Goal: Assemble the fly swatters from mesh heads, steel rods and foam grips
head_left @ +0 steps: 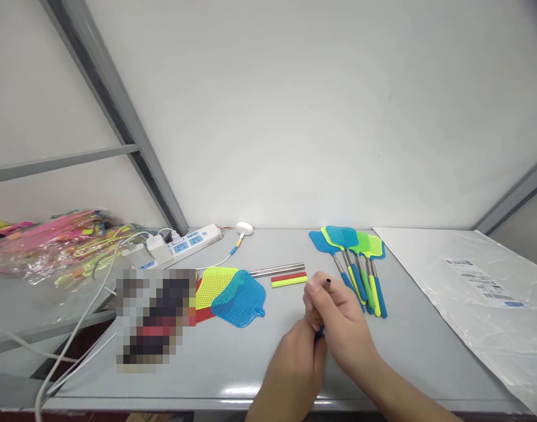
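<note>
Close together near the front of the table, both my hands are closed around one thin piece. My right hand (345, 325) grips a metal tube (328, 282), whose dark open end pokes out above the fingers. Below and to the left, my left hand (294, 363) is wrapped around a blue handle sleeve (320, 332); only a sliver of it shows between the hands. Left of them lie a red and a yellow handle sleeve (289, 282), with loose metal tubes (279, 269) behind. A blue fly swatter head (239, 299) overlaps yellow and red ones.
Several assembled fly swatters (360, 266) lie fanned behind my right hand. A white plastic sheet (461, 281) with a label covers the right side. At left are a power strip (198, 240), white cables, a pixelated patch and bagged colourful items (66, 246).
</note>
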`<state>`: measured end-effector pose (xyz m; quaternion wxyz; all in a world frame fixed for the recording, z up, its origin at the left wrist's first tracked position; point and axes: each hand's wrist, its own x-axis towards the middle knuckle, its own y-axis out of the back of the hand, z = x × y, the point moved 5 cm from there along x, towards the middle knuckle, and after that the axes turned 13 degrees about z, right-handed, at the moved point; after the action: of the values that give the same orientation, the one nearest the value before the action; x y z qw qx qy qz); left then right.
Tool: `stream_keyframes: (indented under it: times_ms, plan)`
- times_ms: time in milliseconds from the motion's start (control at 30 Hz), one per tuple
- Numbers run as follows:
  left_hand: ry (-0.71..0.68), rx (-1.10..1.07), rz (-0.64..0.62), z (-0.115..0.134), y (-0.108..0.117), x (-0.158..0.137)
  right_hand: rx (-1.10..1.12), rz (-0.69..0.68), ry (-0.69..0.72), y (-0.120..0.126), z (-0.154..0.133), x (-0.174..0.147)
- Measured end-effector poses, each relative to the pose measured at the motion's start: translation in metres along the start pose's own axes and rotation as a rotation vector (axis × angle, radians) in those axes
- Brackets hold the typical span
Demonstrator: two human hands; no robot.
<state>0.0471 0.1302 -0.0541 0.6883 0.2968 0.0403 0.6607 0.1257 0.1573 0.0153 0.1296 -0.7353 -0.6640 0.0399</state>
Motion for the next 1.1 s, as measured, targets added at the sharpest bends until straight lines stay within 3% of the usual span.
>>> stream_keyframes:
  times_ms: [133, 500, 767, 1100]
  plan:
    - [-0.002, 0.052, 0.024, -0.007, 0.000, 0.000, -0.035, 0.004, 0.028, -0.009, 0.006, 0.002]
    - [-0.027, 0.155, -0.025, -0.012, -0.003, -0.002, -0.124, 0.038, 0.101, 0.002, 0.013, -0.008]
    - [-0.009, 0.014, 0.059, -0.003, 0.004, 0.003, -0.119, 0.061, 0.113, 0.002, 0.018, -0.010]
    - [0.045, -0.040, -0.078, 0.005, 0.006, 0.003, -0.123, 0.089, 0.169, 0.012, 0.026, -0.019]
